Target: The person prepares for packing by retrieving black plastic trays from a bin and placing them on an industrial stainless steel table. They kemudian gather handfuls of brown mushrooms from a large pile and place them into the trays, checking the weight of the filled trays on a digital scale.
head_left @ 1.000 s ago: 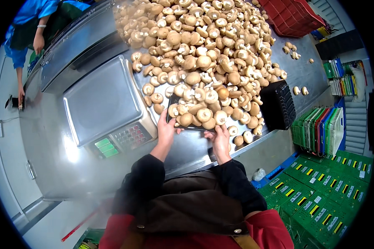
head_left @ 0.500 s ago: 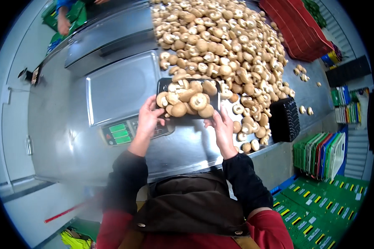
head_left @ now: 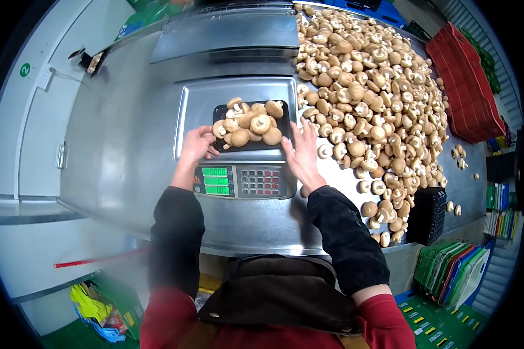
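Note:
A black tray point(head_left: 251, 145) heaped with brown mushrooms point(head_left: 251, 120) sits on the metal pan of a weighing scale point(head_left: 192, 106). The scale's green-lit display and keypad face me. My left hand point(head_left: 198, 143) is at the tray's left edge, fingers loosely bent and apart, the tips close to its side. On the opposite side my right hand point(head_left: 301, 152) lies with fingers stretched out, its thumb by the tray's near right corner. Neither hand is wrapped round the tray; whether the fingertips touch it, I cannot tell.
A large mushroom pile point(head_left: 367, 99) spreads over the steel table point(head_left: 122, 145) to the right. A stack of black trays point(head_left: 427, 215) stands at the right edge, with a red crate point(head_left: 463, 87) beyond. Colourful crates or panels point(head_left: 451, 270) stand lower right. A raised steel ledge point(head_left: 227, 38) lies behind the scale.
The filled tray has moved left onto the scale pan, and both hands have loosened from it. The view has shifted, and figures now show clearly on the display.

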### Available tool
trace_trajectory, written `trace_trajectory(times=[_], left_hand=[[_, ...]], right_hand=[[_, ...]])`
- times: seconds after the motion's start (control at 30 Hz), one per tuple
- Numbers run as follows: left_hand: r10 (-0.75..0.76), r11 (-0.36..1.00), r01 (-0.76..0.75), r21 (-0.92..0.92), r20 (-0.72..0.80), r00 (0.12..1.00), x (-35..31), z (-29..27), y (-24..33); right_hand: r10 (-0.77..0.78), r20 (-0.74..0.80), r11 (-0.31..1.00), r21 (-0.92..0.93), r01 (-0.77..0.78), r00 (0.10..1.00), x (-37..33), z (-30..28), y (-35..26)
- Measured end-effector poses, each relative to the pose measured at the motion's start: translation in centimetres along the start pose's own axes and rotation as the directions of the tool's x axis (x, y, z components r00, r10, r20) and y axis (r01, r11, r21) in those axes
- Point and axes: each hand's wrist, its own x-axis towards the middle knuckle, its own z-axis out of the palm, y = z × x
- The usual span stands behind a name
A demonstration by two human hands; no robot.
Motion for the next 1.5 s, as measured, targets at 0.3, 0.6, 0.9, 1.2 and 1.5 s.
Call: trace_trajectory(times=[0.3,0.6,0.9,1.2,1.5], left_hand=[[0.719,0.619,-0.655,0.433,0.022,0.694,1.3,2.2,5.9],[0.682,0.73,-0.631,0.262,-0.226,0.696,-0.4,2.1,5.2],[0.62,0.765,-0.62,0.174,0.063,0.782,-14.5,7.3,-1.3],[0.633,0.373,-0.863,0.339,0.587,0.504,-13.3,23.9,-9.5],[0.609,0.48,-0.803,0.354,0.525,0.595,-10.7,30.6,-5.4]], right_hand=[[-0.442,-0.097,0.897,-0.011,0.443,0.892,2.4,-3.6,-4.8],[-0.405,-0.191,0.848,0.286,0.446,0.894,2.0,-4.0,-5.5],[-0.136,-0.14,0.874,-0.484,0.051,0.981,-5.5,-7.9,11.3],[0.051,-0.216,0.989,-0.126,-0.079,0.975,-10.9,-13.3,13.3],[0.156,-0.754,0.633,-0.42,-0.651,0.638,-22.5,-34.5,21.3]])
